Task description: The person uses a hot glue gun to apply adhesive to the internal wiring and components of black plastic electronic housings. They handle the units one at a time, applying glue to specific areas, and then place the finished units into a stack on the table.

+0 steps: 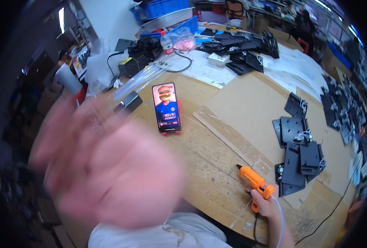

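At the near left, the left hand (105, 165) is raised close to the camera, blurred, palm open and fingers spread, holding nothing. Behind it a phone (166, 108) stands upright on the cardboard-covered table (233, 103). Farther back, blue bins (163, 8) are stacked; their contents cannot be made out. A water bottle (166, 43) stands beside them. At the near right, the right hand (267, 205) grips an orange glue gun (254, 183) resting on the table, beside black plates (299, 159).
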A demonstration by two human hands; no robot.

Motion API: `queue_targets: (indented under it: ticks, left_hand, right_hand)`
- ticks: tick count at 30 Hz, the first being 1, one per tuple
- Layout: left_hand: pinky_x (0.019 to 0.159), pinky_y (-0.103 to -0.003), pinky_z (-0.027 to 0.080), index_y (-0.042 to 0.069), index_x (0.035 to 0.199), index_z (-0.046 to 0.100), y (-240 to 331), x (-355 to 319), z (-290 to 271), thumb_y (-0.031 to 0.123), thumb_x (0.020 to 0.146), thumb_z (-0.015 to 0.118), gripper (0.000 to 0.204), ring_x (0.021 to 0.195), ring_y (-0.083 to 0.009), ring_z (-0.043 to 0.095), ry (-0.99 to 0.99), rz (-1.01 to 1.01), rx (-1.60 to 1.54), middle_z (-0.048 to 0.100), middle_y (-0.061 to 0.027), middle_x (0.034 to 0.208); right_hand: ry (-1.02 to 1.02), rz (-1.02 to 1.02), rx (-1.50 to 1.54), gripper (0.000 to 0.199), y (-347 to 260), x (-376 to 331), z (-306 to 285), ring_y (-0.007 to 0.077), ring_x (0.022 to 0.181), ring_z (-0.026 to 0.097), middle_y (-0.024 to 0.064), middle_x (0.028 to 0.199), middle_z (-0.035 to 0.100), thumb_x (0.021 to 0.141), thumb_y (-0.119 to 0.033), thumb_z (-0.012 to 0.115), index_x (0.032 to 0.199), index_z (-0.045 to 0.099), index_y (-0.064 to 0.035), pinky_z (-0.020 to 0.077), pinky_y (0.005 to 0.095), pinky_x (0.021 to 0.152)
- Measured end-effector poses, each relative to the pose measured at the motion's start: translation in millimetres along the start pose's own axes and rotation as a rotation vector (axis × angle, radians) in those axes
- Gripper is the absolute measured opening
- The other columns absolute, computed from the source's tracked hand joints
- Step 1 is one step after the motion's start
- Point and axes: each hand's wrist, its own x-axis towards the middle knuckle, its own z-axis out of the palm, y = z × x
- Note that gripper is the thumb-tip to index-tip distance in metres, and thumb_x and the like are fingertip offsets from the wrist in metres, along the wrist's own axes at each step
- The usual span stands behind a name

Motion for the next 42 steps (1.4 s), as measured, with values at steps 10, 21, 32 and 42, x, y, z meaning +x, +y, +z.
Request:
queue_targets:
  ticks: [10, 21, 32, 42]
  left_hand:
    - [0.101, -0.039, 0.045, -0.007, 0.118, 0.058, 114.3, 3.9, -10.9, 0.006, 0.097, 0.049, 0.026, 0.122, -0.0312, 0.051, -0.113, 0.476, -0.604, 0.057, -0.0178, 0.126]
    - [0.106, -0.054, 0.035, 0.004, 0.131, 0.055, 76.2, 10.0, -0.3, 0.025, 0.097, 0.054, 0.040, 0.129, -0.0318, 0.048, -0.149, 0.360, -0.385, 0.054, -0.0136, 0.139]
    - [0.106, -0.054, 0.036, 0.004, 0.129, 0.056, 78.2, 3.9, 2.0, 0.019, 0.097, 0.055, 0.036, 0.128, -0.0310, 0.048, -0.105, 0.289, -0.423, 0.055, -0.0128, 0.137]
    - [0.106, -0.053, 0.034, 0.004, 0.128, 0.056, 74.0, 7.4, 14.9, 0.024, 0.098, 0.051, 0.037, 0.127, -0.0298, 0.049, -0.055, 0.320, -0.409, 0.055, -0.0108, 0.137]
  right_hand:
    - [0.125, -0.221, 0.033, 0.022, -3.2, 4.8, 9.2, 0.0224, 0.063, 0.064, 0.0096, 0.074, 0.067, 0.076, -0.019, 0.071, 0.089, 0.069, -0.0004, 0.0501, 0.0315, 0.063]
    - [0.093, -0.206, 0.004, 0.022, -5.1, 10.7, 10.8, 0.0222, 0.061, 0.064, 0.0103, 0.070, 0.065, 0.073, -0.019, 0.073, 0.085, 0.071, -0.0011, 0.0495, 0.0315, 0.061]
    - [0.092, -0.218, -0.007, 0.020, -7.7, 11.5, 9.3, 0.0230, 0.058, 0.063, 0.0103, 0.067, 0.064, 0.072, -0.019, 0.073, 0.084, 0.071, -0.0018, 0.0491, 0.0319, 0.059]
    - [0.075, -0.250, -0.076, 0.020, -14.6, 13.3, 7.9, 0.0250, 0.061, 0.064, 0.0119, 0.069, 0.065, 0.074, -0.019, 0.074, 0.083, 0.071, -0.0011, 0.0491, 0.0325, 0.060]
